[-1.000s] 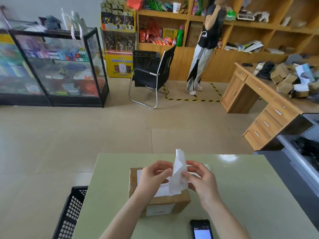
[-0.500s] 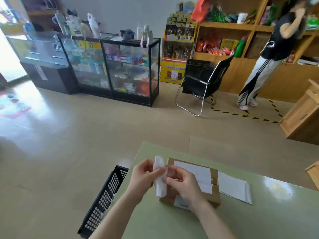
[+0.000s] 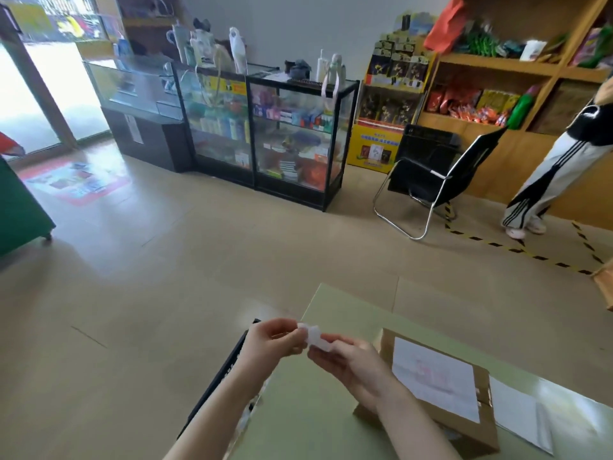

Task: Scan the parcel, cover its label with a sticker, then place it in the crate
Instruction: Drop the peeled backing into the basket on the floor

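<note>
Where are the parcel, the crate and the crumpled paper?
parcel (image 3: 434, 376): head view, white sheet on its top.
crate (image 3: 219, 380): head view, black rim beside the table.
crumpled paper (image 3: 315, 336): head view, wad between both hands.

Beige tiled floor (image 3: 205, 260); glass display cabinets (image 3: 265, 127) along a pale wall (image 3: 315, 24); wooden shelving (image 3: 517, 71) at right; black chair (image 3: 438, 174); daylight through the doorway (image 3: 33, 94).

parcel (image 3: 441, 390) on table (image 3: 318, 416), crate (image 3: 219, 376) left of table
</note>
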Motion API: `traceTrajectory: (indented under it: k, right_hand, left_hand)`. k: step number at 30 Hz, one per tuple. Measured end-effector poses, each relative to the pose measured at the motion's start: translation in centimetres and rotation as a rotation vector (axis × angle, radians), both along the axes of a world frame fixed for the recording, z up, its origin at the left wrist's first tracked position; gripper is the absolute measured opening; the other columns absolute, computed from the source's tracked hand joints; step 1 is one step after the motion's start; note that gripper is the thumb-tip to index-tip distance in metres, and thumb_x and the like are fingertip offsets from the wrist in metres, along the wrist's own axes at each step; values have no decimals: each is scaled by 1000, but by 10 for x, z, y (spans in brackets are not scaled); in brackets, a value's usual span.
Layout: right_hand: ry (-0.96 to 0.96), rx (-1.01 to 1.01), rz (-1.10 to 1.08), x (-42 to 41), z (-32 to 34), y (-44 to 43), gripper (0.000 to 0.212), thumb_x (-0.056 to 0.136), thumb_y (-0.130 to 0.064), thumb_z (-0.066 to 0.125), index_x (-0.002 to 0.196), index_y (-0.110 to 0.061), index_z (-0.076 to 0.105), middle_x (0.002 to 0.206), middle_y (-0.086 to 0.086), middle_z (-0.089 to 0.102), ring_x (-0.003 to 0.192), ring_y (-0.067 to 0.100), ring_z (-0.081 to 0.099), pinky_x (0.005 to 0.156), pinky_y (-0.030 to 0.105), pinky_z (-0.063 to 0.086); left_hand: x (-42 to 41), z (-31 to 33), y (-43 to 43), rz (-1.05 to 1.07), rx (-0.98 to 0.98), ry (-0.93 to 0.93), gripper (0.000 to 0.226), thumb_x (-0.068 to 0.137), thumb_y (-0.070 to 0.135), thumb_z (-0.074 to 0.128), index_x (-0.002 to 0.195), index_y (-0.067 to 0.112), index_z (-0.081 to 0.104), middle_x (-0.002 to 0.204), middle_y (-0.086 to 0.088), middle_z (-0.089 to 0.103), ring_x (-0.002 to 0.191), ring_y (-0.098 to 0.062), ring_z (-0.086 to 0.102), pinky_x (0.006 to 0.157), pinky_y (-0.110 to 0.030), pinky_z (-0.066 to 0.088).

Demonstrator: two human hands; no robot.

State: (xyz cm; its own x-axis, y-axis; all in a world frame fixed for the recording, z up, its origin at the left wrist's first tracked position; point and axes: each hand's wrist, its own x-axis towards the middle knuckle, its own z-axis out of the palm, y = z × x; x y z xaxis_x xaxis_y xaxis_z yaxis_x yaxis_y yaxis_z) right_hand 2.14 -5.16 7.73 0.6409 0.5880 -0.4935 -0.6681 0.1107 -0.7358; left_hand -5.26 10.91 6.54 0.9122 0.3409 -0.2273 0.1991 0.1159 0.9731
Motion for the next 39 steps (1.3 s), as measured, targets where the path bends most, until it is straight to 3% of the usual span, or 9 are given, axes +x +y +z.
traceTrajectory:
  k: [3, 7, 12, 15, 20, 24, 31, 36, 39]
  right_hand:
    - [-154, -88, 125, -6, -6, 35, 19, 80, 10, 62, 91, -5, 69, 85, 12, 75, 80, 24, 70, 79, 31, 59]
    - [-319, -272, 141, -10, -15, 86, 36, 78, -10, 74, 112, -10, 61, 106, 14, 69, 76, 15, 72, 64, 25, 55]
    - [-418, -423, 8, -15, -32, 145, 6, 83, -12, 70, 85, -8, 74, 70, 9, 70, 51, 16, 64, 52, 27, 52]
    - [-395, -465, -19, -16, -47, 172, 10, 84, -10, 70, 75, -6, 73, 62, 9, 69, 49, 18, 65, 48, 25, 53]
    - [-290, -559, -37, -21, -82, 206, 8, 85, -11, 68, 86, -5, 73, 75, 14, 75, 63, 25, 73, 56, 26, 59]
    - [-393, -780, -1, -21, -116, 212, 21, 92, -17, 55, 112, -16, 63, 100, 4, 71, 89, 19, 70, 87, 39, 56]
    - [-506, -949, 59, -27, -152, 185, 18, 90, -15, 59, 106, -22, 64, 96, -5, 68, 79, -2, 61, 63, 5, 44]
    - [-466, -970, 31, -32, -164, 169, 17, 88, -11, 61, 96, -27, 63, 91, -6, 69, 79, -1, 62, 63, -1, 43]
    - [-458, -969, 20, -37, -167, 160, 19, 88, -11, 61, 95, -29, 62, 91, -8, 70, 81, 2, 65, 64, 1, 45]
  left_hand:
    - [0, -7, 36, 120, 124, 33, 6, 77, 20, 73, 72, 17, 75, 59, 1, 68, 57, -12, 60, 58, -25, 50]
    - [0, -14, 81, 162, 318, 53, 18, 78, 21, 73, 60, 26, 68, 48, 6, 60, 43, -6, 51, 47, -19, 41]
    - [-4, -32, 127, 86, 315, 66, 16, 81, 20, 72, 67, 29, 72, 53, 9, 65, 46, -2, 55, 50, -14, 43]
    - [-9, -49, 149, 43, 313, 100, 8, 76, 20, 79, 78, 26, 74, 63, 12, 72, 55, 5, 59, 56, -9, 43]
    - [-9, -90, 172, 137, 289, 216, 12, 78, 20, 75, 67, 26, 73, 52, 16, 64, 48, 4, 53, 49, -10, 39]
    - [-9, -132, 185, 191, 263, 350, 11, 78, 18, 70, 72, 28, 69, 59, 10, 67, 53, 3, 59, 45, -7, 39]
    - [-1, -202, 198, 146, 275, 524, 23, 74, 21, 77, 90, 26, 62, 77, 5, 66, 63, -2, 60, 44, -7, 38]
    - [2, -236, 194, 149, 314, 569, 25, 79, 16, 75, 94, 24, 59, 90, 0, 66, 70, -2, 59, 54, -16, 40]
    - [-1, -248, 189, 115, 298, 564, 39, 78, 15, 77, 112, 22, 57, 105, 0, 66, 81, -7, 64, 67, -22, 49]
